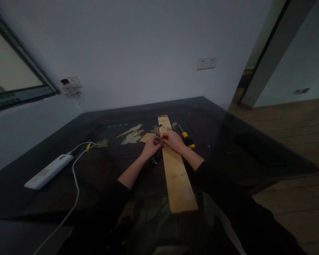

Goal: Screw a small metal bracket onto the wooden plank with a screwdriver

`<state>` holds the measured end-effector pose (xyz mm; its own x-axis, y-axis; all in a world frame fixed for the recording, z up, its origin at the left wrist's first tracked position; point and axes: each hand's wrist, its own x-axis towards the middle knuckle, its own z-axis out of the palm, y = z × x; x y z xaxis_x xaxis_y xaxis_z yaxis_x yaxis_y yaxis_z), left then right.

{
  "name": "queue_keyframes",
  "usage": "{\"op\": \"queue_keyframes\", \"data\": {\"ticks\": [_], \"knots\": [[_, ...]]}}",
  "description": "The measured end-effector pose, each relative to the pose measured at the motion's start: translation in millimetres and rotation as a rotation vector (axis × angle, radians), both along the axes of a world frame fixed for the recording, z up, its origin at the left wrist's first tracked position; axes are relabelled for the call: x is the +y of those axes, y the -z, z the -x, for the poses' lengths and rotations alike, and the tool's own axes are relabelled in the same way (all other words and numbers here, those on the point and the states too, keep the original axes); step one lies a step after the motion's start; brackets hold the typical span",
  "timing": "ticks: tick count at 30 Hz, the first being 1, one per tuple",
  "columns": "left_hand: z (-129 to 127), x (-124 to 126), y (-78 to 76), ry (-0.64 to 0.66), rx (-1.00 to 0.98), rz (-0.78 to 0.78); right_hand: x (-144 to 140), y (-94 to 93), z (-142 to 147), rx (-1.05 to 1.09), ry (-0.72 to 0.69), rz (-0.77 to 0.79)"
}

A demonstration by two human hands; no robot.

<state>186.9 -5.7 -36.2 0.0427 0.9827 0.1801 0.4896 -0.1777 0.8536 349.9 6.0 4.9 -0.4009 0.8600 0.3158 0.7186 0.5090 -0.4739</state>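
Nearest the lens, a long wooden plank (pixel 177 166) runs up mid-frame. Both hands meet over its middle: left hand (pixel 152 147) and right hand (pixel 173 141) pinch something too small to tell. Right of them lies a yellow-handled screwdriver (pixel 187 139).

A white power strip (pixel 49 171) with its cable (pixel 76 170) lies left; a yellow-handled screwdriver (pixel 187 139) right.

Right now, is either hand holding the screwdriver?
No. The screwdriver lies on the table beside the right hand; both hands meet over the plank.

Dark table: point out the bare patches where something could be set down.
Bare patches on the dark table: right of the screwdriver, and between the power strip and left hand. Crowded where both hands meet on the plank.
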Motion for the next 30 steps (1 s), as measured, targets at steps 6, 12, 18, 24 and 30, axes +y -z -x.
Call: {"op": "queue_keyframes", "data": {"ticks": [6, 12, 18, 24, 30], "knots": [[1, 3, 5.1, 0.013, -0.031, -0.016, 2, 0.0, 0, -0.017, -0.019, 0.027], [1, 5, 4.3, 0.010, -0.045, -0.015, 2, 1.1, -1, 0.014, -0.020, 0.023], [0, 10, 8.1, 0.022, -0.051, -0.008, 3, 3.9, -1, 0.063, -0.013, 0.028], [-1, 18, 6.5, 0.009, -0.033, 0.041, 0, 0.9, -2, 0.090, -0.030, 0.048], [-1, 22, 3.2, 0.010, 0.018, -0.004, 0, -0.7, -1, 0.050, -0.036, 0.039]]}}
